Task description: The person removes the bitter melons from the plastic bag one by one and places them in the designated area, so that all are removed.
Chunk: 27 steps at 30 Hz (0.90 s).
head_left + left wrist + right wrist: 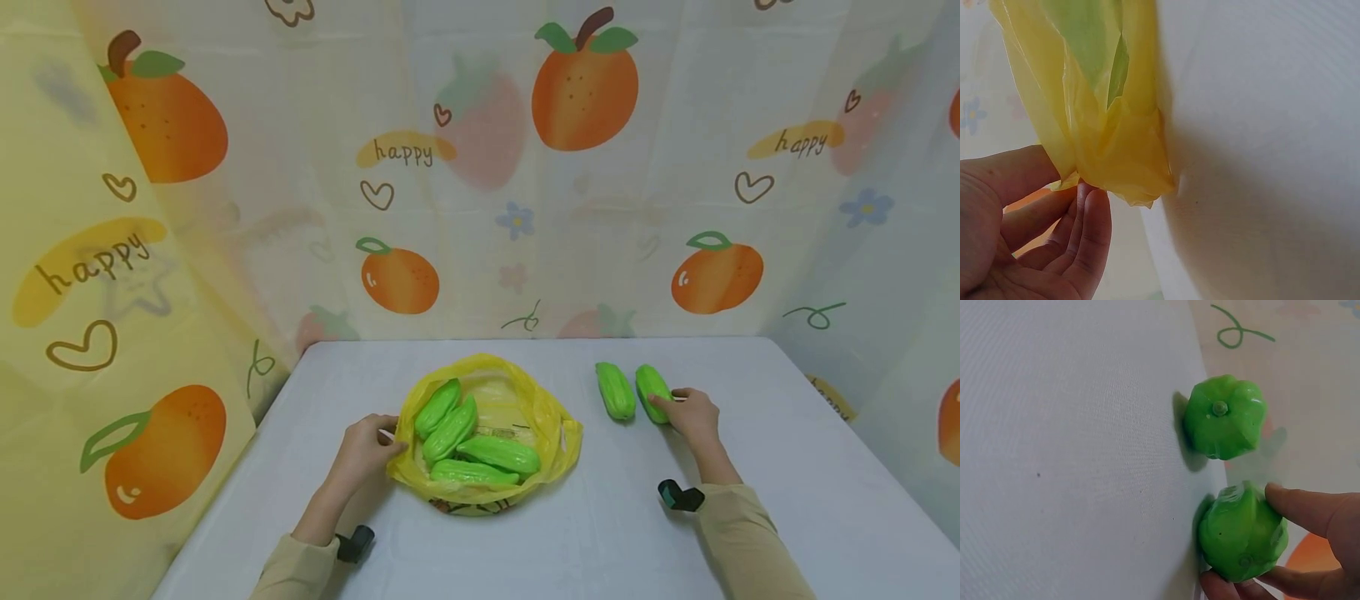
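My left hand (pixel 365 450) pinches the left rim of a yellow plastic bag (pixel 564 442) between thumb and fingers. The bag stands with its mouth wide open, and several green ridged gourds (pixel 498 454) lie inside. In the left wrist view, the bag's gathered edge (pixel 1125 169) is at the fingertips. To the right of the bag, my right hand (pixel 693 419) grips another green ridged gourd (pixel 652 392), thumb on one side and fingers on the other. In the right wrist view this gourd (pixel 1241 534) appears at the table surface. A similar gourd (pixel 615 392) lies just left of it, apart from the hand.
A white-covered table (pixel 600 533) carries everything. Behind it and at the sides hangs a curtain (pixel 480 225) printed with oranges, hearts and the word "happy". A dark wrist camera (pixel 356 543) shows at the left wrist, another camera (pixel 681 496) at the right.
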Available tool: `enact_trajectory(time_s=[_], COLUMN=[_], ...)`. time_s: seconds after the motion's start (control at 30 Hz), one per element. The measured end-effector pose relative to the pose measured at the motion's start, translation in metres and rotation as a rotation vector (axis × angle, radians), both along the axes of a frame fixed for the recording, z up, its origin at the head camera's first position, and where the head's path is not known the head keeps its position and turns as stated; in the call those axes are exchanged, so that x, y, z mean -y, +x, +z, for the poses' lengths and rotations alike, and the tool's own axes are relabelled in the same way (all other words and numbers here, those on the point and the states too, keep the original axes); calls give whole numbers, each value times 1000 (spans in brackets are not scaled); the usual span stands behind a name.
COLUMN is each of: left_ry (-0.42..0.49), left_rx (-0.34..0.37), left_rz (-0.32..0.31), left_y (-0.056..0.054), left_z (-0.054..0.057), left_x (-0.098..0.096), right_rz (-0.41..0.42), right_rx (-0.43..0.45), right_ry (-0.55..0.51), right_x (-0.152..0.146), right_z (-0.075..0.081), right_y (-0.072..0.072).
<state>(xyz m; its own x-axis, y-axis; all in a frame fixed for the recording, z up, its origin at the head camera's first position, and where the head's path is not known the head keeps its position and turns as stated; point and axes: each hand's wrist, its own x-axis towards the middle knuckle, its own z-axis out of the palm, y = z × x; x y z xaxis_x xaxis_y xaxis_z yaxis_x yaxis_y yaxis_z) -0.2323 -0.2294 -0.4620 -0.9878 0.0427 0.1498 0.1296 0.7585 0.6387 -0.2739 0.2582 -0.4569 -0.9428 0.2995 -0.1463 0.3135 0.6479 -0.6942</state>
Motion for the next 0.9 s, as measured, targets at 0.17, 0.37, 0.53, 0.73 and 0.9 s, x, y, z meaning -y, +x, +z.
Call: enact_trajectory(time_s=[0.17,0.37,0.53,0.73,0.9], left_ry=[2,9,9,3,8], left_rx=[-6,11,12,9,9], left_rz=[4,14,10,12,11], left_y=[1,-1,-2,-2,-2], left_z=[0,-1,-2,-2,-3], left_x=[-1,0,1,2,3], right_rz=[-21,-20,-13,-11,-18], right_rx=[1,-9,1,-9,-61], right_ry=[7,7,1,-5,5], right_x=[1,1,1,-2,-6], right_z=[-1,-1,1,6,9], right_y=[0,-1,0,3,4])
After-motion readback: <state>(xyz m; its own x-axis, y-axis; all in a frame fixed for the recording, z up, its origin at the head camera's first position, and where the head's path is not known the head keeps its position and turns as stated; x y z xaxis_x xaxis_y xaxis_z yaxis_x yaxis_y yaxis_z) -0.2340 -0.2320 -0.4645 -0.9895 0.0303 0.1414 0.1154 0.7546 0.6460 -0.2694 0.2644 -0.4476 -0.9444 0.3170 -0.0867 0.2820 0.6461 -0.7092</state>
